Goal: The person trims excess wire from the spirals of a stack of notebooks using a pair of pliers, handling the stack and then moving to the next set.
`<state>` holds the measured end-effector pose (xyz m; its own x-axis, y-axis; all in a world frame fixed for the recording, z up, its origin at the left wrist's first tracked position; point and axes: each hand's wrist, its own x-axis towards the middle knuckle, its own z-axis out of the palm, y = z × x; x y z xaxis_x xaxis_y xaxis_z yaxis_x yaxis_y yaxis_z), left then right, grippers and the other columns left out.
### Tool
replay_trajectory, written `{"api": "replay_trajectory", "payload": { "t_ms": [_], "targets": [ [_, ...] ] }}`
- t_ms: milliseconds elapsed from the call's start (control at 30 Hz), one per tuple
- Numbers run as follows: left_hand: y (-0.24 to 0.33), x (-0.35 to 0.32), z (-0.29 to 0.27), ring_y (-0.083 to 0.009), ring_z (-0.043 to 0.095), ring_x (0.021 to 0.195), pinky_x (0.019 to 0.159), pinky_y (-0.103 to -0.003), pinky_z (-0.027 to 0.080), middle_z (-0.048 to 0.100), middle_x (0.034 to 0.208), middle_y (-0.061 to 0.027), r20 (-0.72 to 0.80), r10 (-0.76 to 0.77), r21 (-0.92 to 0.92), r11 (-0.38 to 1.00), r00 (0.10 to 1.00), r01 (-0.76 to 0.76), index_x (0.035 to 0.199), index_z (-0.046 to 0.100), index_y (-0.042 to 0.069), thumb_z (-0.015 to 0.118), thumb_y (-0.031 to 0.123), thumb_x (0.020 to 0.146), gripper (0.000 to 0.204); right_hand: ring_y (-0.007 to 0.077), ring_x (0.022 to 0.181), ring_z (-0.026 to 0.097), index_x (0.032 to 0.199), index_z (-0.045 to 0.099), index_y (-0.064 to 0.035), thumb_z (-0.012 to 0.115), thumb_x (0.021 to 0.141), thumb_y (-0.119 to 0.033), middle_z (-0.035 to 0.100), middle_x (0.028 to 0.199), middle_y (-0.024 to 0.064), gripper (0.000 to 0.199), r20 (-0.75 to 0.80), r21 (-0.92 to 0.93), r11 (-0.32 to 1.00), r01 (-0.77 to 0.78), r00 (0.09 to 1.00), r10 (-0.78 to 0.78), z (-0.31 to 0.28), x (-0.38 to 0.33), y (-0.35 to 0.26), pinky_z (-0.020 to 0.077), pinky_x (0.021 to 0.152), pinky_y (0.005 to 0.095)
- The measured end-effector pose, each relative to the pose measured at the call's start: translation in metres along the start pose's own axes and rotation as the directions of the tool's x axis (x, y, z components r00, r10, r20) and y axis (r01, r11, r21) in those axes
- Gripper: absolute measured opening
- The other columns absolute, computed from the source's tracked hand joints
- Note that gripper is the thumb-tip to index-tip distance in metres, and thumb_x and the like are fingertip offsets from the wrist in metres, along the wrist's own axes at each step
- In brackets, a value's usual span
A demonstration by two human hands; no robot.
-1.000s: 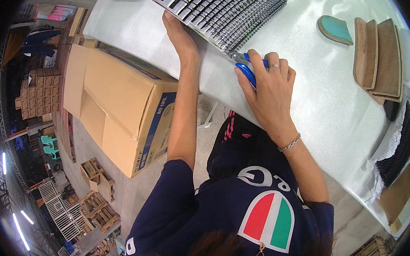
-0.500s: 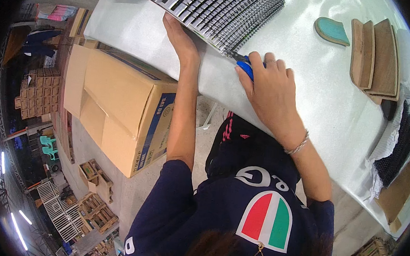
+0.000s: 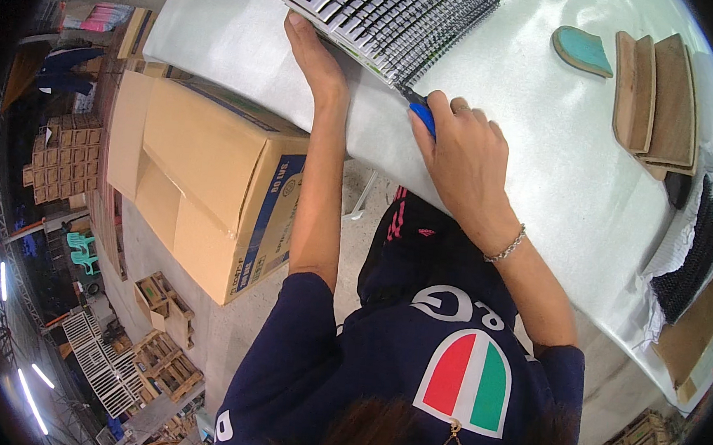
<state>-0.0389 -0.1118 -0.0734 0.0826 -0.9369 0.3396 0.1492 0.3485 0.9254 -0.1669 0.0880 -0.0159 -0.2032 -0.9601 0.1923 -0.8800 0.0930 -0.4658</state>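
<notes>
A panel (image 3: 404,19) covered in rows of small shiny silver pieces with dark gaps is held tilted above the white table at the top of the view. My left hand (image 3: 314,58) grips its near left edge from below, and some of its fingers are hidden behind the panel. In my right hand (image 3: 468,160) is a blue-handled tool (image 3: 423,118) that looks like pliers or cutters. Its dark tip meets the panel's near lower corner. My right fingers are wrapped round the handles.
The white-covered table (image 3: 542,169) reaches to the right, with a teal-topped curved piece (image 3: 582,51) and brown curved boards (image 3: 671,104) on it. Black mesh-like material (image 3: 691,262) in white wrapping lies at the right end. A large cardboard box (image 3: 204,162) stands left of my left arm.
The panel has tilted slightly, and my right hand has shifted a little to the left with the tool, whose handles now look closer together. My left hand keeps its hold.
</notes>
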Motion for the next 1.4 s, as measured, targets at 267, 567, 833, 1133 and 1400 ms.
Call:
{"api": "replay_trajectory", "payload": {
  "t_ms": [267,567,833,1133,1400],
  "targets": [
    [0.005,0.003,0.003,-0.0206,0.057,0.121,0.106,-0.037,0.046,0.059,0.134,-0.0083,-0.009,-0.039,-0.009,0.999,0.999,0.039,0.144,0.044,0.005,0.037,0.035,0.11,0.046,0.0253,0.07,0.067,0.099,0.064,-0.0045,0.058,0.101,-0.042,0.066,0.075,0.0116,0.038,0.242,0.049,0.998,-0.043,0.97,0.03,-0.027,0.018,0.007,0.0539,0.065,0.0394],
    [-0.001,0.003,-0.002,-0.0254,0.047,0.128,0.114,-0.038,0.032,0.052,0.139,-0.0149,0.055,-0.006,-0.058,0.998,0.998,0.009,0.145,0.042,0.0,0.036,0.057,0.108,0.068,0.0255,0.097,0.051,0.108,0.061,-0.0118,0.071,0.091,-0.035,0.058,0.103,0.008,0.031,-0.143,-0.241,0.97,0.037,0.987,-0.073,0.006,-0.007,0.006,0.0395,0.084,0.044],
    [0.001,0.004,0.0,-0.0257,0.047,0.129,0.114,-0.038,0.032,0.052,0.139,-0.0158,0.049,0.008,-0.055,0.998,0.999,-0.005,0.145,0.041,-0.001,0.036,0.054,0.109,0.066,0.0262,0.096,0.05,0.11,0.061,-0.0106,0.071,0.091,-0.035,0.057,0.103,0.0087,0.033,-0.155,-0.178,0.983,0.048,0.985,-0.077,0.007,-0.005,0.009,0.038,0.084,0.0459],
    [0.004,0.002,0.002,-0.0233,0.051,0.127,0.111,-0.038,0.038,0.055,0.139,-0.0107,-0.011,-0.062,-0.013,0.998,0.998,0.062,0.145,0.044,0.004,0.038,0.048,0.109,0.058,0.0272,0.098,0.049,0.11,0.061,-0.0115,0.074,0.089,-0.034,0.056,0.106,0.0098,0.034,-0.204,-0.147,0.987,0.071,0.974,-0.101,0.014,-0.005,0.01,0.0371,0.086,0.047],
    [0.0,0.001,-0.001,-0.0245,0.049,0.125,0.112,-0.038,0.032,0.054,0.134,-0.0155,0.039,0.008,0.014,1.0,0.999,-0.009,0.141,0.043,-0.001,0.036,0.062,0.106,0.073,0.0222,0.072,0.062,0.098,0.061,-0.0086,0.07,0.091,-0.036,0.059,0.08,0.0065,0.03,-0.136,-0.112,0.988,0.106,0.983,-0.121,0.011,0.002,0.01,0.0484,0.065,0.0373]
  ]
}}
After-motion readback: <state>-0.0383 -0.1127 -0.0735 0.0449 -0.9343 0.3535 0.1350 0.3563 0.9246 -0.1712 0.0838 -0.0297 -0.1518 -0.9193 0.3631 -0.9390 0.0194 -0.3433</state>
